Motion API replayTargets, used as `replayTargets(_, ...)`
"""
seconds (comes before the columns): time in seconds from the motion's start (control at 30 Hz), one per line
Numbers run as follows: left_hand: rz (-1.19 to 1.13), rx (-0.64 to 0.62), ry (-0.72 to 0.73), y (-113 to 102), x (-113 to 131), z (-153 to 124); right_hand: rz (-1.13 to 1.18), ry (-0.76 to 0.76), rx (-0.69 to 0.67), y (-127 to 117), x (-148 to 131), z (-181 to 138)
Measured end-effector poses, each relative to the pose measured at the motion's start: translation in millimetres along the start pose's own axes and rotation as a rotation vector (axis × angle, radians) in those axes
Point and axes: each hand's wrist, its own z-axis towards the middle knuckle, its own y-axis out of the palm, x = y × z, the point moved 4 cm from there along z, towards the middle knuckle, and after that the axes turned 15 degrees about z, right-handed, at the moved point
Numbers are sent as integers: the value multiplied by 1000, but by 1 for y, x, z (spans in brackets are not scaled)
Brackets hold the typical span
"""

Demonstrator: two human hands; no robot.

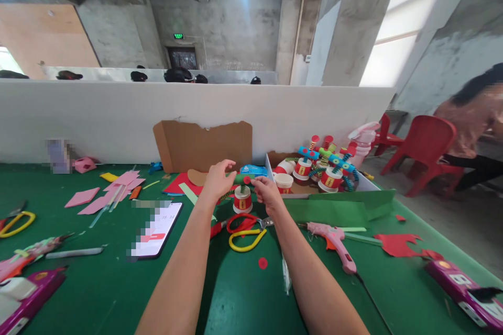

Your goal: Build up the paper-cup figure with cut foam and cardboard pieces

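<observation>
A small paper-cup figure (242,205) stands upright in front of me, a red cup with a white rim at the base. Across its top lies a green paper tube (239,178) with a red disc (247,180) on the front. My left hand (219,180) is closed on the tube's left end, index finger raised. At the right end, the fingers of my right hand (269,194) pinch the tube close to the disc. A dark coiled paper strip (227,195) hangs on the left side. Scissors (248,241) with red and yellow handles lie just below the cup.
Finished cup figures (330,178) crowd a cardboard box (271,167) at the back right. A pink glue gun (334,241) with a cord lies right; a phone (159,233), pink paper (113,191) and another glue gun (27,259) lie left. A person (471,120) sits far right.
</observation>
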Motion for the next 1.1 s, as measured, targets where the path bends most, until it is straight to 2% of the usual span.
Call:
replayTargets(0.23, -26, -124, 74, 16, 13, -5, 3, -18, -5, -1, 1, 2)
replayTargets(0.87, -17, -141, 110, 22, 21, -5, 67, -23, -74, 3, 4, 0)
replayTargets(1.1, 78, -123, 123, 13, 22, -7, 88, -5, -74, 3, 3, -1)
